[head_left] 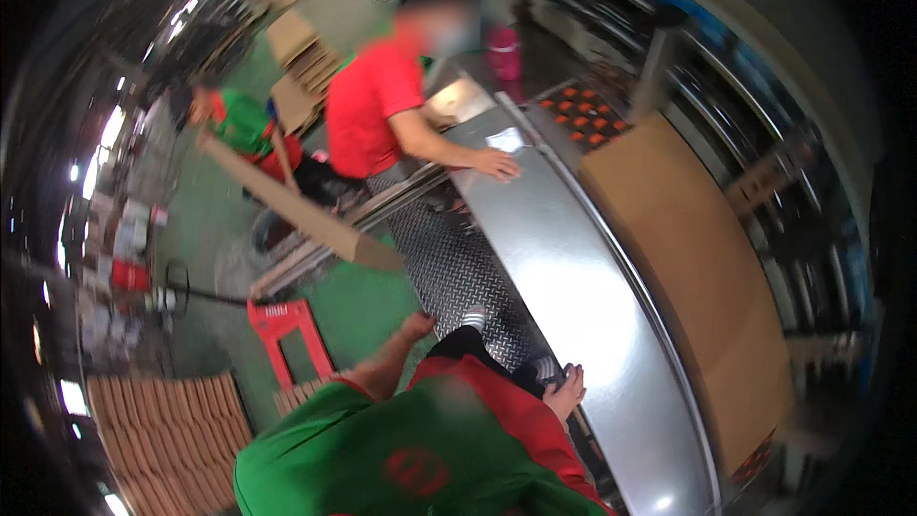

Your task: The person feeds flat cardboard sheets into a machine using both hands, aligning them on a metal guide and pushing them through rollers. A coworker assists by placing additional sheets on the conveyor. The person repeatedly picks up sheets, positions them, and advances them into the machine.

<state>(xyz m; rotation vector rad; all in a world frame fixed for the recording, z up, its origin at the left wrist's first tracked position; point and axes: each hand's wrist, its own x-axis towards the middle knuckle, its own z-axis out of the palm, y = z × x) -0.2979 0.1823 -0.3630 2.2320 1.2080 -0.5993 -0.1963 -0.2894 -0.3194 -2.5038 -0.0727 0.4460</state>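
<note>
One left hand (417, 326) is showing at seven o'clock, one right hand (565, 392) at five. One co-worker in red (368, 115) is appearing at eleven, one co-worker in green (244, 122) at ten. One metal table (549, 248) is stretching toward four, one cardboard sheet (688, 296) is lying beyond. One long board (296, 205) is showing at nine, one red frame (280, 315) at eight, one magenta container (503, 53) at twelve. Stacked boards (172, 430) at eight are blurring past counting.
</note>
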